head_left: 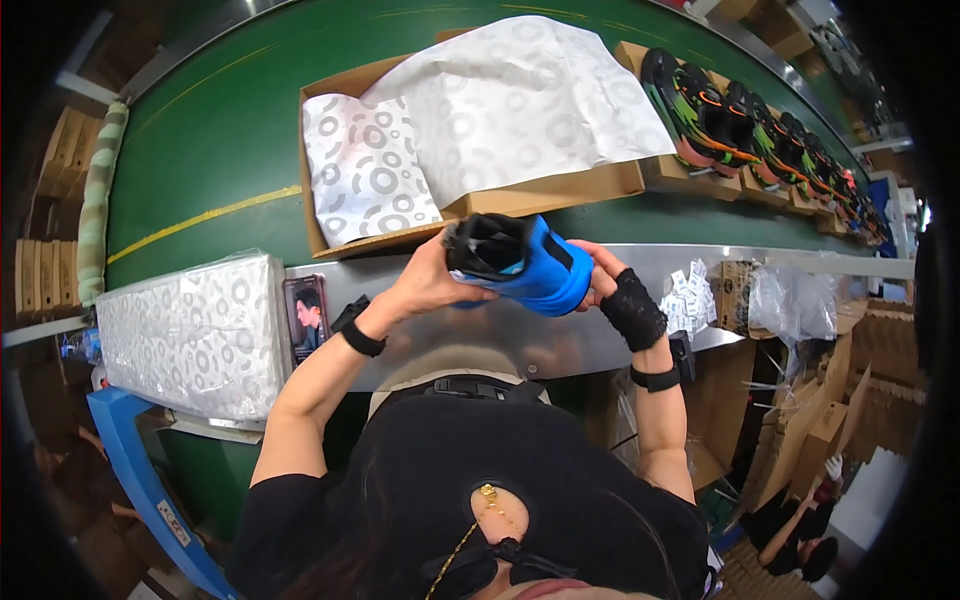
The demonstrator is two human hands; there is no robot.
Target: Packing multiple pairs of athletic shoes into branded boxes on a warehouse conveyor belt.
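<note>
Holding a blue shoe (pixel 525 262) in left hand (pixel 430 285) and right hand (pixel 600 275) grip, above green conveyor (pixel 220 130); open cardboard box (pixel 560 190) beyond

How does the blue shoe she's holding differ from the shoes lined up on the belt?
The blue shoe is plain blue with a black opening; the belt shoes are black with green and orange. The blue shoe is held in both hands above the metal ledge; the belt shoes sit in cardboard boxes in a row. Both are athletic-style shoes.

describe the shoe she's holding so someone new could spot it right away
Start at the green conveyor belt and the open cardboard box lined with patterned paper. Just below, both hands hold a blue shoe with a black opening; the shoes farther right are green, orange and black.
</note>
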